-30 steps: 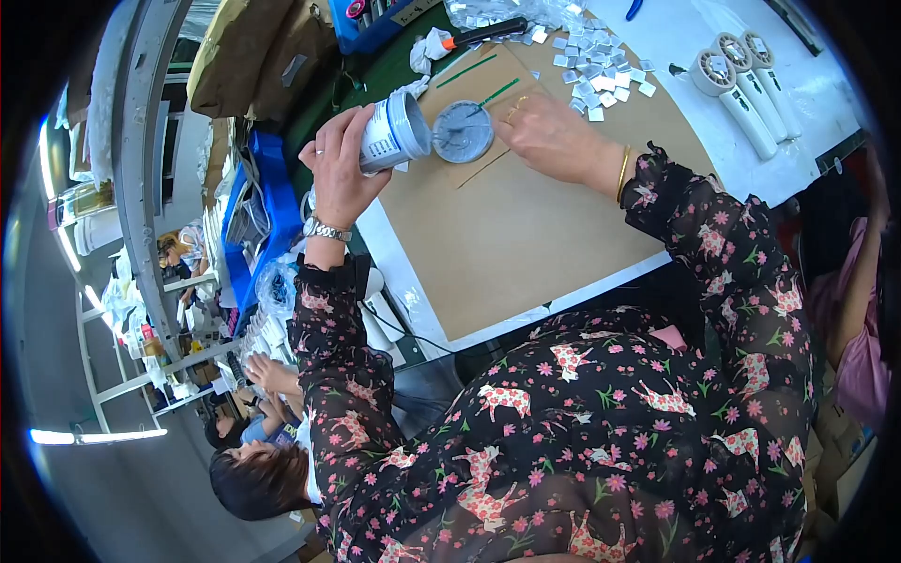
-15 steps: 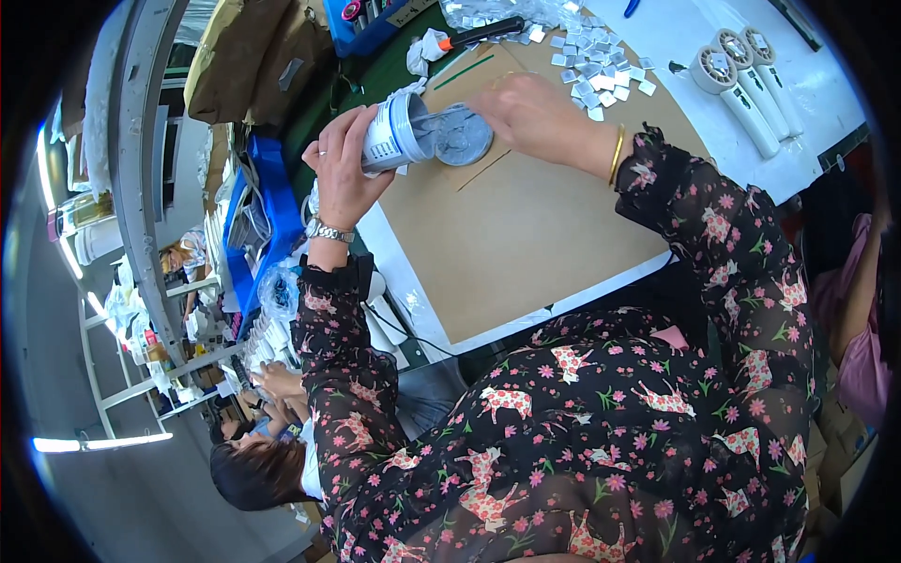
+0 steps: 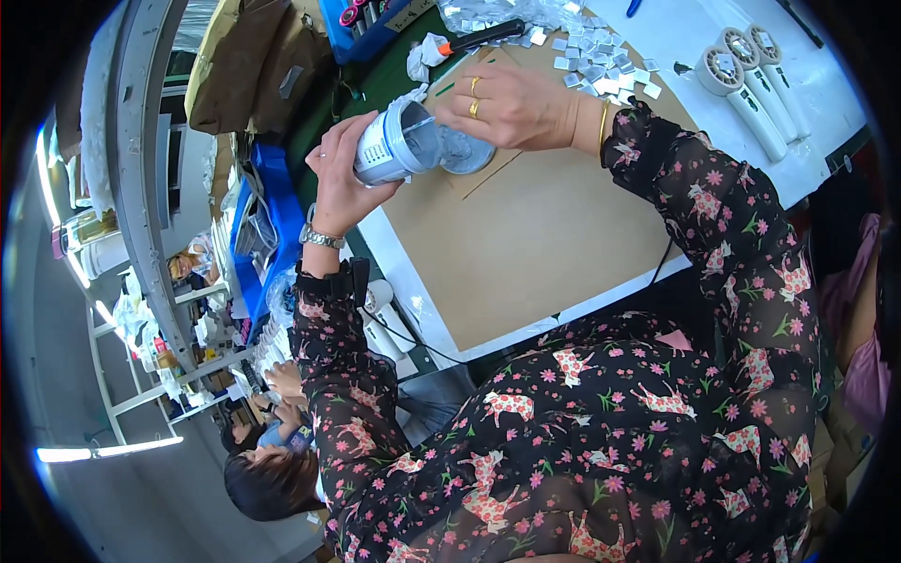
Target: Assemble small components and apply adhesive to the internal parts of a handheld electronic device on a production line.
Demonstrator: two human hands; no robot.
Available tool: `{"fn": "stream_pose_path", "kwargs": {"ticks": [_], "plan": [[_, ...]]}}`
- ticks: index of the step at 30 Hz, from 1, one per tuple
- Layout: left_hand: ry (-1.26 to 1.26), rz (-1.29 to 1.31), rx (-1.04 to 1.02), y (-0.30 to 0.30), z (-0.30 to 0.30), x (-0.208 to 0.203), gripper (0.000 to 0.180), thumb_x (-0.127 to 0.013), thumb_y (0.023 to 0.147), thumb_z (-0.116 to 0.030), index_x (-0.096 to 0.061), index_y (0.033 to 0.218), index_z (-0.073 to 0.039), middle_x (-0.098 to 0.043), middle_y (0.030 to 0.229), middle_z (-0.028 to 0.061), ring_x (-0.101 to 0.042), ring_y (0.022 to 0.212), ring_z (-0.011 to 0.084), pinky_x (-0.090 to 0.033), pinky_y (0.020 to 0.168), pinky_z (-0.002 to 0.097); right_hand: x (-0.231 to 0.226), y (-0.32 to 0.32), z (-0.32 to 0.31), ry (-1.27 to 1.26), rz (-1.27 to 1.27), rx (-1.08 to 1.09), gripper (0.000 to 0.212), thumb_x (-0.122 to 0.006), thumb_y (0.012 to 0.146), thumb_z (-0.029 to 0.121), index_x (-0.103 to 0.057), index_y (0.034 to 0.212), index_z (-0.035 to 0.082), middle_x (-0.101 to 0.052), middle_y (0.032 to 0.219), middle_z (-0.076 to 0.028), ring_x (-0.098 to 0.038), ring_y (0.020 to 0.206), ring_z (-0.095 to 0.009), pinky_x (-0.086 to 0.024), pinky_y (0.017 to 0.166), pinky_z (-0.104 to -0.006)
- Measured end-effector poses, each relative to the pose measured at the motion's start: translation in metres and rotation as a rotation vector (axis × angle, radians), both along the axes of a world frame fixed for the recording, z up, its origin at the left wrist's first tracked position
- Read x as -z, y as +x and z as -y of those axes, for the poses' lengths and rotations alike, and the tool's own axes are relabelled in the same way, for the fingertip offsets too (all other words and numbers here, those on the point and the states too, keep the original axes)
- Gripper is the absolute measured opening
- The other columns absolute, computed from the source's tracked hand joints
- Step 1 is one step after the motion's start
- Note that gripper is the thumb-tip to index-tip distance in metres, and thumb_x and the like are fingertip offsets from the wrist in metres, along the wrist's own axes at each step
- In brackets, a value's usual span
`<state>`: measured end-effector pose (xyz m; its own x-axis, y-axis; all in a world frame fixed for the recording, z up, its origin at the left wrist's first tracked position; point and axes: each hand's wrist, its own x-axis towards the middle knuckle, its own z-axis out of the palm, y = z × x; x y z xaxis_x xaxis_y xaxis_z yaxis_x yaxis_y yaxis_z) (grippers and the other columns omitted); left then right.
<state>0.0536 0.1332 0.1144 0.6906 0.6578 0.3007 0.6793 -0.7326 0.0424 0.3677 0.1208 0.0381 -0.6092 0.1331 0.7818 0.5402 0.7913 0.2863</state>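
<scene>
My left hand (image 3: pixel 344 169) is wrapped round a white plastic jar (image 3: pixel 383 155), tilted with its mouth toward the right. Grey paste coats the inside of the jar. My right hand (image 3: pixel 507 105) is closed on a thin stick (image 3: pixel 421 123), whose far end reaches into the jar's mouth. Below the right fingers, a round dish or lid (image 3: pixel 469 158) filled with grey paste lies on a small piece of cardboard (image 3: pixel 502 169); the hand hides part of it.
A large brown cardboard sheet (image 3: pixel 526 244) covers the table's middle. Small silvery square pieces (image 3: pixel 601 61) lie piled at the far side. White handheld devices (image 3: pixel 755 113) with round heads rest at the right. A black-and-orange tool (image 3: pixel 483 38) and blue bin (image 3: pixel 375 33) stand far left.
My right hand has moved left and down toward the jar, bringing the stick into its mouth. The jar has turned slightly, showing more of its opening.
</scene>
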Motion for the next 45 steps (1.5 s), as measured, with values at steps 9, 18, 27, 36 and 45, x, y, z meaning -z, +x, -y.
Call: {"fn": "stream_pose_path", "kwargs": {"ticks": [9, 18, 27, 36, 45], "plan": [[-0.101, -0.037, 0.018, -0.005, -0.002, -0.005, 0.095, -0.095, 0.055, -0.024, -0.06, 0.144, -0.02, -0.063, 0.136, 0.0057, -0.057, 0.131, 0.0272, -0.03, 0.109, 0.0421, -0.01, 0.004, -0.009, 0.057, 0.051, 0.012, 0.04, -0.068, 0.086, 0.008, -0.068, 0.125, -0.003, -0.066, 0.103, -0.008, -0.066, 0.103, -0.025, -0.056, 0.097, -0.0386], [-0.105, 0.004, 0.022, -0.009, 0.001, -0.003, 0.095, -0.096, 0.055, -0.023, -0.061, 0.143, -0.02, -0.062, 0.139, 0.0056, -0.057, 0.131, 0.0275, -0.031, 0.109, 0.0424, 0.008, -0.011, -0.011, -0.162, 0.004, 0.192, 0.025, -0.068, 0.086, 0.007, -0.07, 0.111, 0.002, -0.069, 0.097, -0.009, -0.068, 0.1, -0.027, -0.056, 0.092, -0.0388], [0.035, 0.056, 0.036, -0.002, 0.009, 0.008, 0.091, -0.096, 0.057, -0.022, -0.062, 0.141, -0.019, -0.063, 0.14, 0.0051, -0.058, 0.131, 0.0265, -0.03, 0.108, 0.0417, 0.021, -0.024, -0.001, -0.788, -0.27, 0.215, 0.007, -0.067, 0.085, 0.006, -0.072, 0.084, 0.001, -0.071, 0.083, -0.021, -0.071, 0.083, -0.041, -0.056, 0.073, -0.0505], [0.152, 0.098, 0.031, -0.001, 0.008, 0.015, 0.093, -0.095, 0.057, -0.019, -0.061, 0.143, -0.019, -0.063, 0.143, 0.0057, -0.056, 0.133, 0.0269, -0.028, 0.109, 0.0417, 0.024, -0.019, -0.003, -1.039, -0.362, 0.057, 0.015, -0.062, 0.085, 0.002, -0.065, 0.072, -0.005, -0.06, 0.074, -0.028, -0.061, 0.077, -0.047, -0.05, 0.069, -0.0525], [0.217, 0.121, 0.045, -0.001, 0.007, 0.017, 0.099, -0.095, 0.055, -0.015, -0.057, 0.146, -0.022, -0.062, 0.144, 0.0057, -0.055, 0.136, 0.0269, -0.027, 0.108, 0.0411, 0.039, -0.019, -0.018, -1.284, -0.436, 0.02, 0.012, -0.073, 0.086, 0.009, -0.078, 0.088, -0.002, -0.074, 0.075, -0.016, -0.069, 0.068, -0.031, -0.054, 0.07, -0.0439]]}}
